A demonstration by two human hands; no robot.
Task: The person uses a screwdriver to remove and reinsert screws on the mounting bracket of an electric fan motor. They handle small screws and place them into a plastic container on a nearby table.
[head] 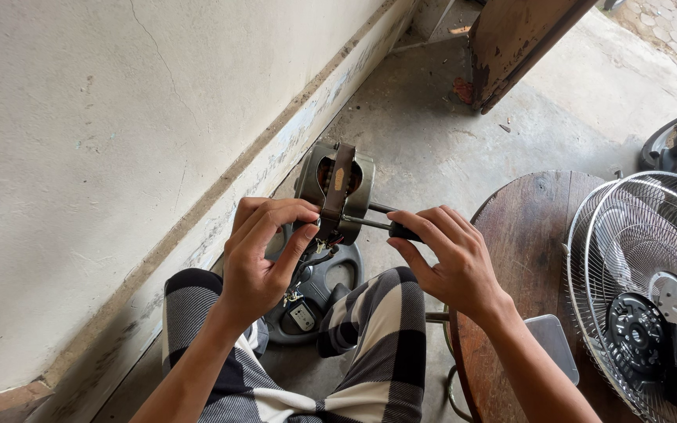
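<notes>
While the motor (335, 190) is held upright above the lap, its bracket running top to bottom, the left hand (260, 258) has its fingers curled around the lower edge. The right hand (448, 262) pinches a screwdriver (381, 225) lying level, tip toward the motor.

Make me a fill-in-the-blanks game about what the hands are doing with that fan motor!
1. The left hand holds up a grey fan ____.
2. The right hand grips a ____ whose shaft reaches the metal part.
3. On the round wooden table lies a wire fan ____.
4. The person's trousers have a black and white ____ pattern.

Missing words: motor; screwdriver; guard; checked
</notes>
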